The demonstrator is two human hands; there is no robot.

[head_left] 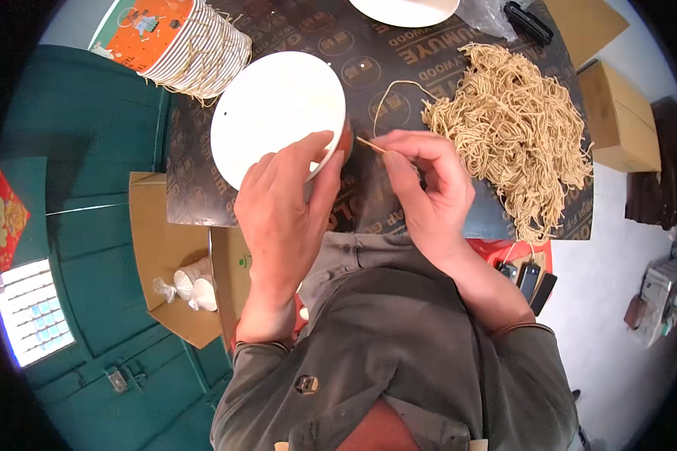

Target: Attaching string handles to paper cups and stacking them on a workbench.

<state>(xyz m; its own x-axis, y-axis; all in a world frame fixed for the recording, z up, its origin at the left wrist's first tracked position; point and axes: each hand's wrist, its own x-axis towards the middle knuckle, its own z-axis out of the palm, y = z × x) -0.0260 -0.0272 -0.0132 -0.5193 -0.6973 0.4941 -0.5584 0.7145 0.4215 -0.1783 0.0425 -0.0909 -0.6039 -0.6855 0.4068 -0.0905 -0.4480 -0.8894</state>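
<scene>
A white paper bucket [278, 113] with an orange-printed outside stands tilted on the dark table, showing its pale inside and a small dark hole. My left hand [278, 199] is closed on its near right rim, with the thumb at the edge and fingers over it. Just right of the bucket, my right hand [432, 180] pinches the end of a thin tan cord [371, 145] between thumb and forefinger. The tip points toward the bucket's side. From that hand a loop of cord arcs back to a large heap of tan cords [515, 128] on the right.
At the far left stands a stack of paper buckets [203, 52] with cords hanging along it. A white round piece [406, 10], a clear plastic bag [489, 16] and a black object [529, 24] lie at the back. Cardboard boxes flank the table [421, 52]; one box [169, 248] holds wrapped white items.
</scene>
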